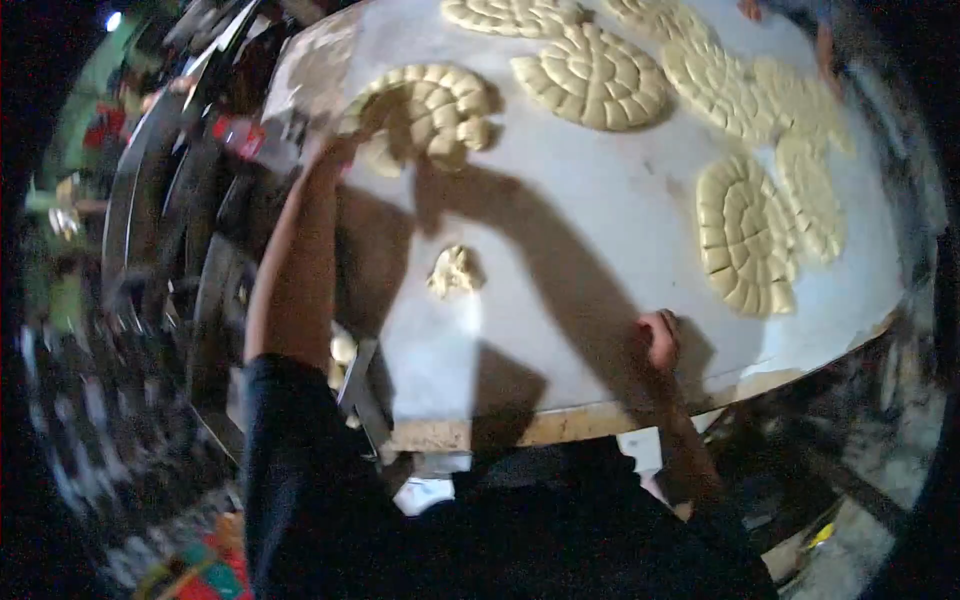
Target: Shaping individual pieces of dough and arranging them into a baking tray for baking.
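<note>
Dough round [447,92], pale and divided into many small segments, lies on the worktop [600,200] at its far left part, ahead of the person and partly in shadow. Its near side is irregular, with segments standing out from the main coil.

Left hand [340,150]: extended to the left edge of this round. Blur and shadow obscure the fingers; whether they are open, closed or gripping a segment cannot be determined, nor can contact be confirmed.

Right hand [658,338]: positioned over the near part of the worktop, well apart from any dough, fingers curled inward. No item is visible in it; the palm is hidden, so how fully it is closed cannot be told.

Also noted: a small irregular dough lump [453,271] lies nearer the person, separate from the round. A second segmented round [600,80] lies further along, and an elongated one [742,235] lies to the right.

Handling assessment: the dough is judged soft, light and pliable, possibly tacky, and easily dented or stretched. The dividing lines appear to be its weak points. Recommended hold: single segments at the outer rim, with light fingertip pressure; lifting the whole round from one edge would risk tearing it.
</note>
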{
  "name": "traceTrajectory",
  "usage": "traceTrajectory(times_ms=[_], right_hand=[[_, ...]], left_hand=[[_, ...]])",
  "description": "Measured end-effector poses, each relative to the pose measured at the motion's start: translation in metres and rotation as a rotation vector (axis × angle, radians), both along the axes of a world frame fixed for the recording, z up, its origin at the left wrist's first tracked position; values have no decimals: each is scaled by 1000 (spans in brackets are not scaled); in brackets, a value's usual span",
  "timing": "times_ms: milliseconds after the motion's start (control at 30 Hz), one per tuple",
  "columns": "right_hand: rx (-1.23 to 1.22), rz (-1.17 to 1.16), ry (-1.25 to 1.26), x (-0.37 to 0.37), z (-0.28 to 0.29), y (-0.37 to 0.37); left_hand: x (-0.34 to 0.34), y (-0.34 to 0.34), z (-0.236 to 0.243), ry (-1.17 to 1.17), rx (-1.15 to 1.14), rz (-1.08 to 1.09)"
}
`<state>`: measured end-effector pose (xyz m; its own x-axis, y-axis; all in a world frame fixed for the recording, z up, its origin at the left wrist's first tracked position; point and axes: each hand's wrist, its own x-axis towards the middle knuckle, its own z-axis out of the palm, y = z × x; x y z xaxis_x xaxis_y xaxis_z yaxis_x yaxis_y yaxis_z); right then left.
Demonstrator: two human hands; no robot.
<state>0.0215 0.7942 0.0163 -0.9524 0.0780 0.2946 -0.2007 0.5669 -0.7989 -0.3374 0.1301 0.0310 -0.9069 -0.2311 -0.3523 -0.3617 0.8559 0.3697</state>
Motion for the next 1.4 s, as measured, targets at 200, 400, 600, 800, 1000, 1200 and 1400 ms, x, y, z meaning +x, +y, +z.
traceTrajectory(times_ms=[200, 400, 600, 800, 1000, 1200, 1400], right_hand=[[144, -162, -91, -24, 5, 76], [-28, -34, 13, -55, 17, 82], [-16, -80, 71, -61, 7, 59], [-188, -105, 85, -47, -17, 46], [-1088, 597, -886, 68, 49, -116], [-922, 357, -131, 127, 149, -173], [-905, 234, -277, 135, 176, -113]], left_hand=[[-81, 148, -135, -128, 980, -173], [-6, 164, -74, -27, 482, 129], [157, 240, -94, 267, -172, 470], [316, 364, -10, 607, 1350, 723], [452, 404, 94, 752, 1421, 290], [516, 368, 144, 998, 1136, 93], [539, 350, 126, 958, 1247, 322]])
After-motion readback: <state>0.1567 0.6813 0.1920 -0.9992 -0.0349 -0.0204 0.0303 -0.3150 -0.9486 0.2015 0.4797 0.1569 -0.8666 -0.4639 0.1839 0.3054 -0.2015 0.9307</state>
